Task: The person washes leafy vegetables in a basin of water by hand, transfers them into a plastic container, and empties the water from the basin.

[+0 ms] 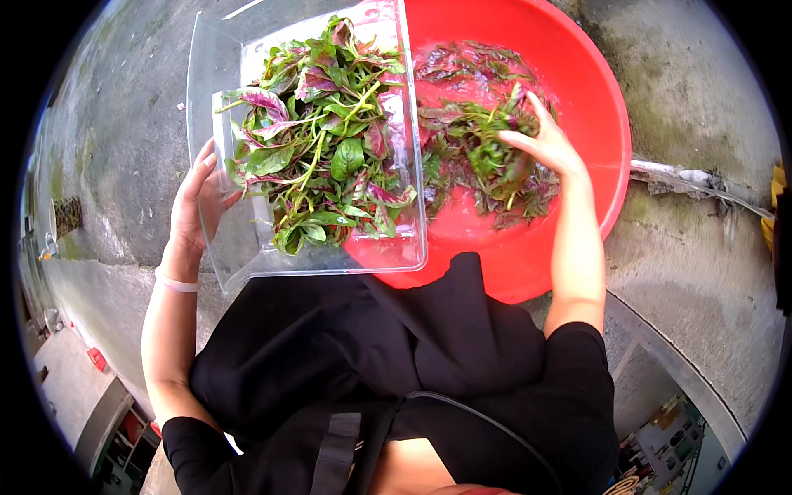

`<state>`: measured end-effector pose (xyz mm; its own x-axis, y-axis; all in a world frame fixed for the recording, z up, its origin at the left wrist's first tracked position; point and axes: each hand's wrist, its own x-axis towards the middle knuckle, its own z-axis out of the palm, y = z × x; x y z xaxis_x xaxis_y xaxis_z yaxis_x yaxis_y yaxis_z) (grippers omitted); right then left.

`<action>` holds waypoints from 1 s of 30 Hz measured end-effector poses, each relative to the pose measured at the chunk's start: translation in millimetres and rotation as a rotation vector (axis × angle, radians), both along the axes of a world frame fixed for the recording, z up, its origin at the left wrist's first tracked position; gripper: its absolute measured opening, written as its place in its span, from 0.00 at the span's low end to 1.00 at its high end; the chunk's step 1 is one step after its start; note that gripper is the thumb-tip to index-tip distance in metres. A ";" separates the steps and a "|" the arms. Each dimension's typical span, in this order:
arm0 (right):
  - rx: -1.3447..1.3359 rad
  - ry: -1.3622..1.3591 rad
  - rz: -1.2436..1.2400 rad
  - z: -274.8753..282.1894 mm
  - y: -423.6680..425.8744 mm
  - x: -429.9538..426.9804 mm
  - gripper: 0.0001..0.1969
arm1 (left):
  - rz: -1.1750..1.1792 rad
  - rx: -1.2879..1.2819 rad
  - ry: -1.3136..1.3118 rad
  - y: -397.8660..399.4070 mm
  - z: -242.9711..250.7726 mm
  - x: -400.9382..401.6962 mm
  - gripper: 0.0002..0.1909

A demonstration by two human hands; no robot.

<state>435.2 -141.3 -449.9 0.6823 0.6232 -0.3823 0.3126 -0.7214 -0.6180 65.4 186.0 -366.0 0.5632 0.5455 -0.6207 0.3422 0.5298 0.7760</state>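
My left hand [201,195] grips the left wall of a clear plastic bin [334,267], which is tilted over the left part of a large red plastic basin [594,124]. Green and purple amaranth leaves with stems [322,148] are heaped in the bin. In the basin, more leaves [458,62] lie in water. My right hand [547,136] is over the basin, thumb and fingers around a wet bunch of leafy greens [495,148], which looks blurred. The palm side and some fingers are hidden.
Grey, partly mossy concrete [124,154] surrounds the basin. A whitish pipe or strip [680,173] runs out from the basin's right side. A speckled cylindrical object [66,218] stands at the far left, and a curved ledge [674,365] lies at the lower right.
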 end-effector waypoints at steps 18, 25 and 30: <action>0.003 0.400 -0.384 -118.7 -6.1 4.5 0.27 | -0.039 -0.006 0.000 5.5 -9.1 2.6 0.37; 0.929 0.694 -0.408 -11.9 -22.4 -23.2 0.21 | -0.004 0.021 0.010 7.5 -9.6 -3.8 0.34; 0.397 0.120 -0.319 -5.4 -34.1 10.0 0.22 | -0.030 0.060 0.025 6.4 -8.8 2.9 0.41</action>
